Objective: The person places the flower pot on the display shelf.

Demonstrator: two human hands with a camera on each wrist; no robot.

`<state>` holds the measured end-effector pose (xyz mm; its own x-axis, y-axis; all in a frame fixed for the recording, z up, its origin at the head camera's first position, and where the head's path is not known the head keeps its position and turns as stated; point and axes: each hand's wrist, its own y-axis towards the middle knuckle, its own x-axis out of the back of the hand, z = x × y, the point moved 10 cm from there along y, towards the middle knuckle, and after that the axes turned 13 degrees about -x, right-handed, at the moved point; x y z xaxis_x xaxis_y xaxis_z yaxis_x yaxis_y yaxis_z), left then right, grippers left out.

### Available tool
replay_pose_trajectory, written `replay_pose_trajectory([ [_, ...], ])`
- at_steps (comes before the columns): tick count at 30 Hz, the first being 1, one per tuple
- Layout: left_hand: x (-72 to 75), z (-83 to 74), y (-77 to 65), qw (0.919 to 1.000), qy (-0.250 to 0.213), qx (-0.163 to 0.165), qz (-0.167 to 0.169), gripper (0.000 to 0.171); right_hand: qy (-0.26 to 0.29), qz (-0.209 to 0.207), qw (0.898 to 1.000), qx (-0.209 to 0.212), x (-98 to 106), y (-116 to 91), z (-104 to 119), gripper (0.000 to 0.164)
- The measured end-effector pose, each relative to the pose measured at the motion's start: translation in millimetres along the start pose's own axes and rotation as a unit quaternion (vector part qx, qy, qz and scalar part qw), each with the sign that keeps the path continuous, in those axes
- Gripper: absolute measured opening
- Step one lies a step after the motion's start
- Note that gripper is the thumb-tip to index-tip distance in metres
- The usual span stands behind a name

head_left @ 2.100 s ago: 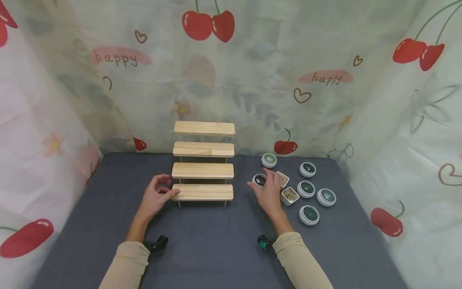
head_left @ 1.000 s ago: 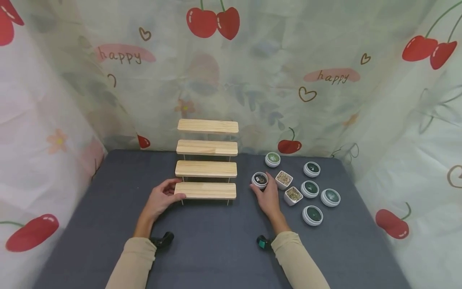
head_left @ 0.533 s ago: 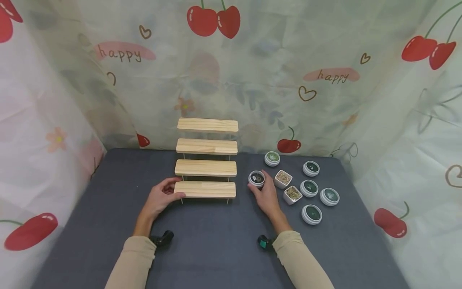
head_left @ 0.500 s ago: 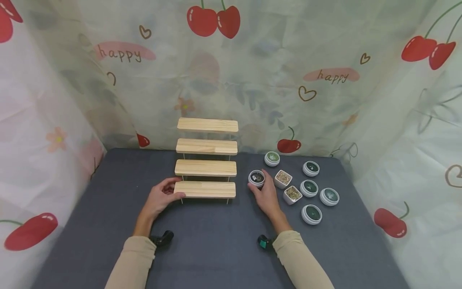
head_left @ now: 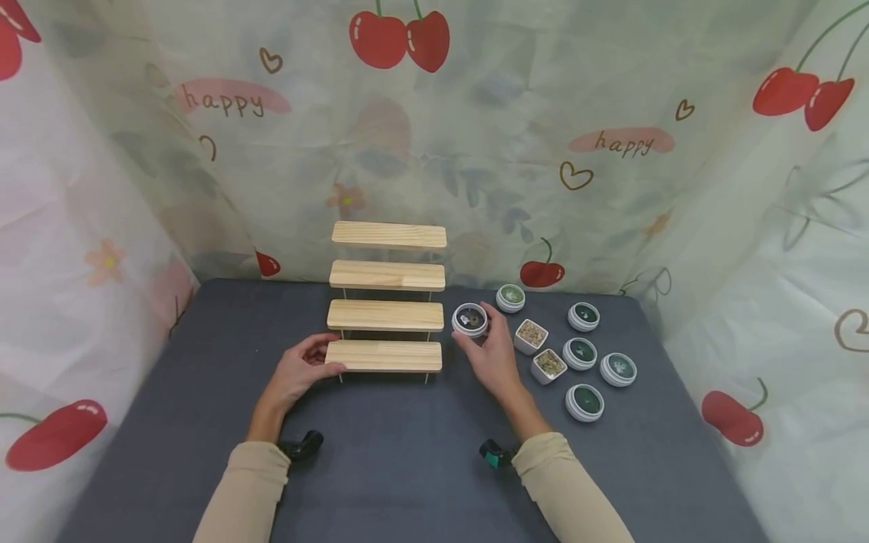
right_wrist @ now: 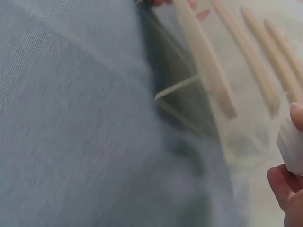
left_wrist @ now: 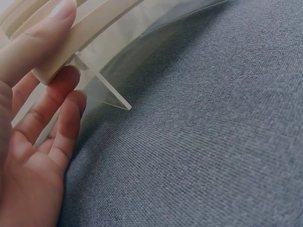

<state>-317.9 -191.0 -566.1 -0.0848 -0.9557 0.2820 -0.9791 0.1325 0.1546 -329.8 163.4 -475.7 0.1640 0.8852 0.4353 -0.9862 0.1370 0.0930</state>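
Note:
My left hand grips the left end of the lowest board of a four-step wooden display stand. Its thumb lies on top and its fingers curl under the board, as the left wrist view shows on the board edge. Right of the stand, my right hand holds a round white pot with a dark top between thumb and fingers. In the right wrist view, only part of that white pot shows at the right edge. The pot is close to the right ends of the lower boards.
On the dark cloth at right stand two square white pots, one a speckled pot, and several round white pots with green tops, such as a pale green one. A cherry-printed curtain hangs behind. The stand has thin clear legs.
My right hand has taken hold of the dark-topped pot and brought it up and left toward the stand. My left hand has moved in and gripped the end of the lowest board.

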Motion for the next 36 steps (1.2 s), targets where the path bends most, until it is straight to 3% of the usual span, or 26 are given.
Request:
replay_pose_trajectory([
  [9, 0.0, 0.6, -1.6, 1.0, -0.009, 0.0, -0.005, 0.069, 0.003, 0.038, 0.999, 0.021, -16, -15, 43, 0.075],
  [16, 0.7, 1.0, -2.3, 0.9999, -0.005, 0.0, -0.016, 0.072, -0.004, 0.066, 0.996, 0.061, -33, -25, 67, 0.073],
  [31, 0.0, 1.4, -2.7, 0.9997, -0.003, 0.007, -0.022, 0.072, 0.059, 0.137, 0.987, 0.065, -79, -40, 76, 0.067],
  [36, 0.6, 2.1, -2.2, 0.9997, 0.005, 0.007, -0.022, 0.072, 0.049, 0.16, 0.983, 0.068, -93, -44, 77, 0.068],
])
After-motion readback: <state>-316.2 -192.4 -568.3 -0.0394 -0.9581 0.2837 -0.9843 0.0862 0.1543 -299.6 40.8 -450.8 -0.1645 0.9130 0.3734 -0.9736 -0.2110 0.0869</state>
